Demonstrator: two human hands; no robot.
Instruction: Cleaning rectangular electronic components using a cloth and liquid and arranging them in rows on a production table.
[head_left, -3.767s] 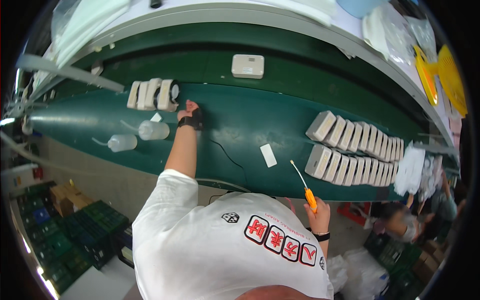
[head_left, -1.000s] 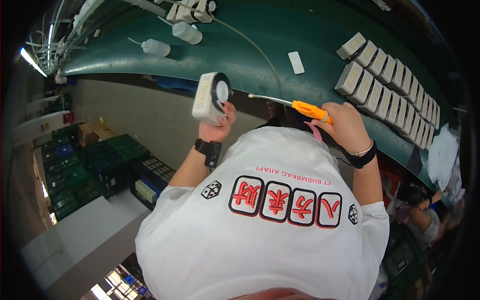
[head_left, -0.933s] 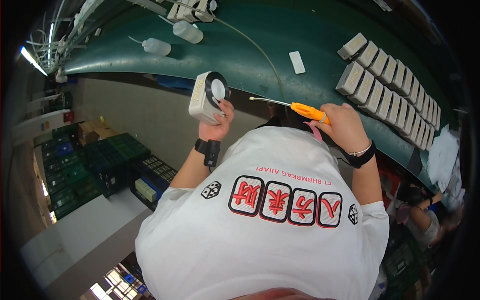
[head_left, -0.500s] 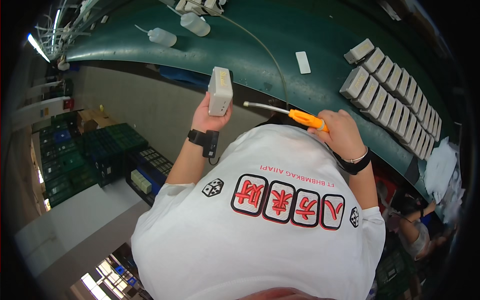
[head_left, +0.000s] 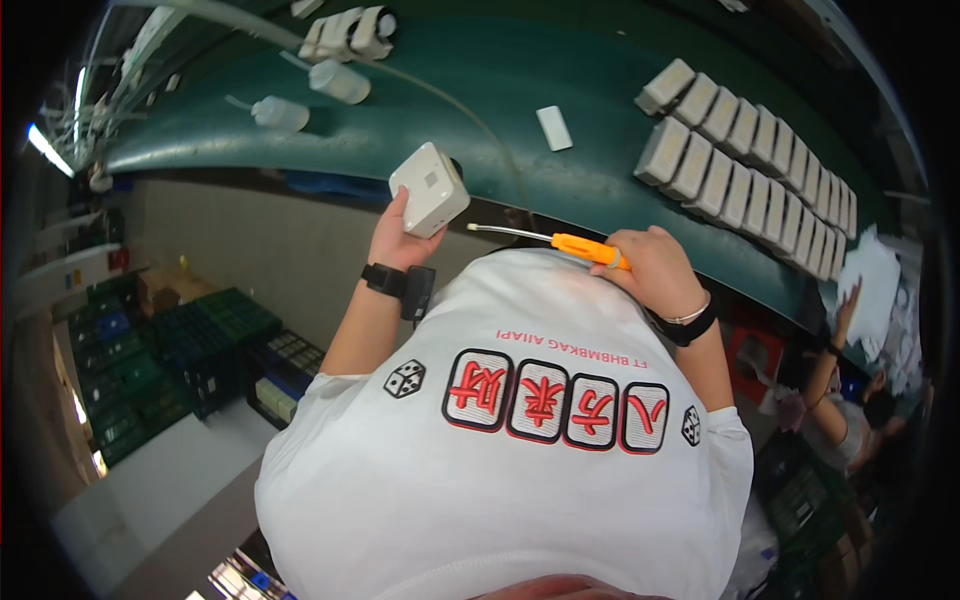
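Landmark: the dark green curved desk (head_left: 560,90). At its near edge, on the left, the left hand (head_left: 400,235) has its grip closed around a white square plastic box (head_left: 429,188), held up just in front of the desk edge. To the right, also just before that edge, the right hand (head_left: 655,270) grips an orange-handled screwdriver (head_left: 560,241), whose metal shaft points left toward the box. On the desk's right part lie two rows of white rectangular boxes (head_left: 745,140).

white label (head_left: 553,128) flat on green belt | 2 rows of beige boxes (head_left: 752,145) right
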